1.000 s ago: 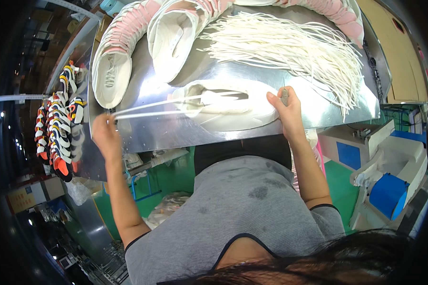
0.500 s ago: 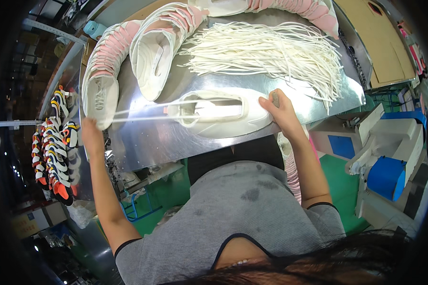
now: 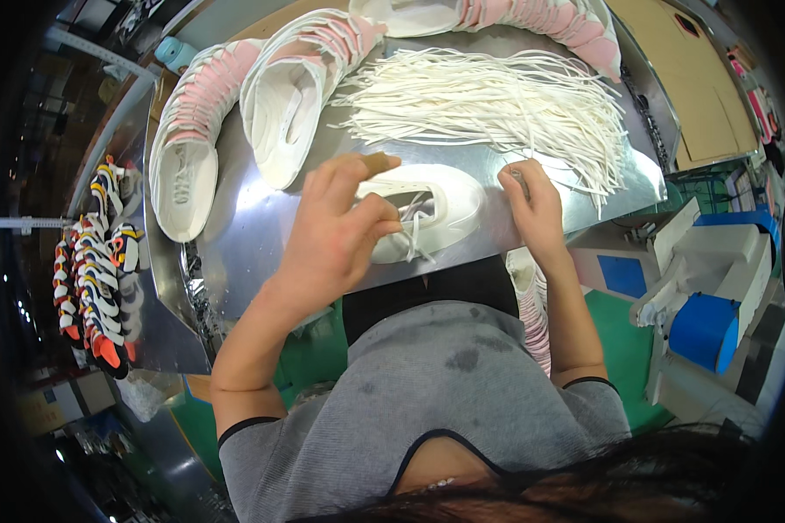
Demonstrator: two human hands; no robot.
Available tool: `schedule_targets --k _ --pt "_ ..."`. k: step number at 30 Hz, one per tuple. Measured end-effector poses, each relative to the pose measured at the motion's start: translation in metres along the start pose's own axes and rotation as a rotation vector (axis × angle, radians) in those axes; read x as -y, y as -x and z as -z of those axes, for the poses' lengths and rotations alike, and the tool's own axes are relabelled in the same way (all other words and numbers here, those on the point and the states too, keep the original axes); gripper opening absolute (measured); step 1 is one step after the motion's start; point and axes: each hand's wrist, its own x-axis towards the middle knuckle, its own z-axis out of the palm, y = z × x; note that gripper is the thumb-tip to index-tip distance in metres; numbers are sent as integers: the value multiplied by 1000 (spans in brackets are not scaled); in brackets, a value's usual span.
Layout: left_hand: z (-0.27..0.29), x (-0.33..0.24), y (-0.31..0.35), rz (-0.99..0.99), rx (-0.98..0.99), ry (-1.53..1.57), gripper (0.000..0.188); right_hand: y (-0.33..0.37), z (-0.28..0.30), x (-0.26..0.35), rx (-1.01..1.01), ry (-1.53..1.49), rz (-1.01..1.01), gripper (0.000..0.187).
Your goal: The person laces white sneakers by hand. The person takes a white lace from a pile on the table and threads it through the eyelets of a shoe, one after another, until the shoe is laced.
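Note:
A white shoe upper point(image 3: 464, 202) lies on the metal table in front of me, its opening facing up. Loose white lace ends point(image 3: 416, 234) hang over the near side of that opening. My left hand point(image 3: 336, 222) hovers over the upper's left end and covers it, thumb and forefinger apart. A tan covering shows on one of its fingertips. Just off the upper's right end is my right hand point(image 3: 536, 209), its fingers curled. Something small and dark shows between thumb and forefinger there, too hidden to name.
A pile of white laces point(image 3: 488, 100) lies behind the upper. Curved rows of nested white-and-pink uppers point(image 3: 192, 144) stand left and at the back. Multicoloured shoe parts point(image 3: 100, 279) lie far left. A beige machine with a blue cover point(image 3: 705, 331) stands right; cardboard point(image 3: 693, 96) lies back right.
The left hand has come right from the table's left edge to the upper, and the stretched laces now hang slack. My right hand has let go of the upper's right end.

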Motion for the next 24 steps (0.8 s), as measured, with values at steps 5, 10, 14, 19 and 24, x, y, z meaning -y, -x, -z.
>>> schedule_targets --k 5,10,14,19,24 --pt "-46 -1 -9 0 2 -67 14 19 -27 38 395 -498 -73 17" --pt "-52 4 -1 184 -61 105 20 19 -52 34 406 -855 -445 20" --pt "-37 24 52 371 73 -96 27 16 -72 34 290 -721 -429 15" --pt "-44 43 25 1315 350 1285 52 20 -88 25 259 -795 -502 24" --pt "-106 36 24 1291 75 1247 51 20 -93 22 147 -493 -382 34"
